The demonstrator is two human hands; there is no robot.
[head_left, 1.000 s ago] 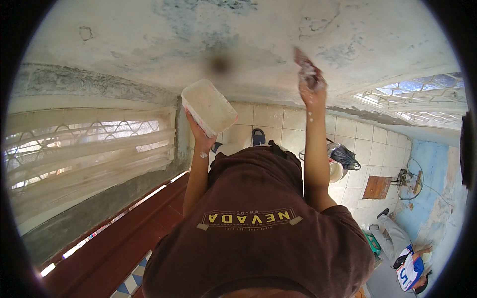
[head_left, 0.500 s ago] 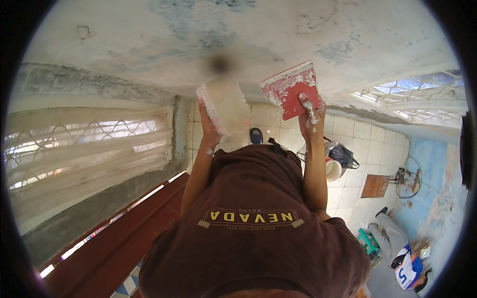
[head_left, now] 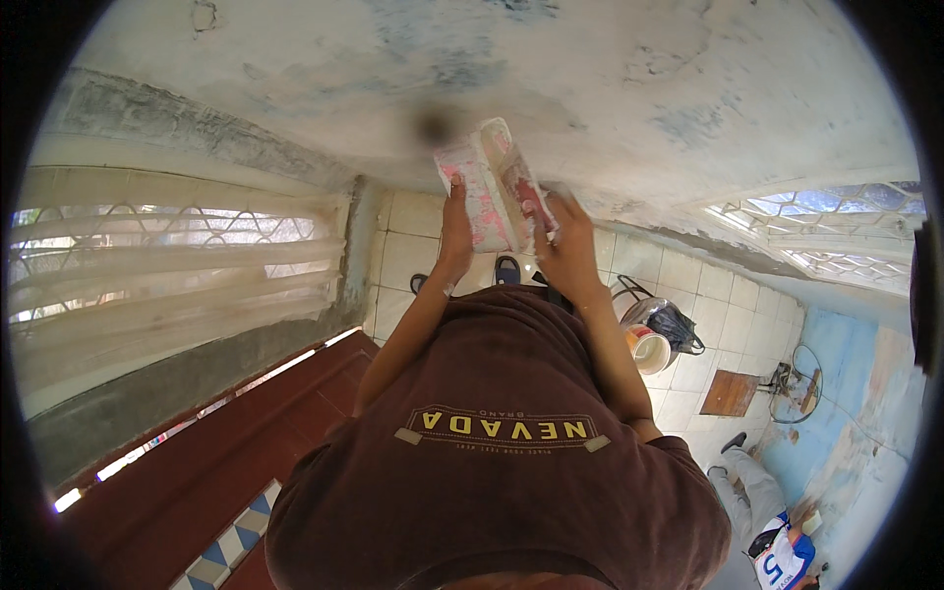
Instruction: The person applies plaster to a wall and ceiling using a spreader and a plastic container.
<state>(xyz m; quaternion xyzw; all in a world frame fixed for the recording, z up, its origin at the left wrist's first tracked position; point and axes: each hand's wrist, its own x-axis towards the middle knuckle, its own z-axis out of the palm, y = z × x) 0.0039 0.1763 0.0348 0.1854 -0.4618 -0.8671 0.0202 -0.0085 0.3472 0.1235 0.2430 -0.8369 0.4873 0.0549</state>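
Note:
My left hand (head_left: 455, 234) is closed around the side of a box-shaped plastic tub (head_left: 480, 202), tipped so that its pink, white-smeared outer side shows. In my right hand (head_left: 570, 246) is a red putty scraper (head_left: 532, 202) with white paste on it. Its blade lies at the tub's open mouth, apparently against the rim or just inside; motion blur hides the exact contact. Both hands are close together in front of my chest, below a patchy white wall (head_left: 580, 69). What is inside the tub is mostly hidden.
A white bucket (head_left: 649, 350) and a black plastic bag (head_left: 675, 326) stand on the tiled floor to the right. Beyond them lie a brown square panel (head_left: 732, 392) and a looped cable (head_left: 817, 366). A co-worker (head_left: 782, 551) is at the lower right. A curtained grille window (head_left: 177, 241) is on the left.
The tub has turned and moved right. My right hand has brought the scraper left and down from beside the wall to the tub's mouth.

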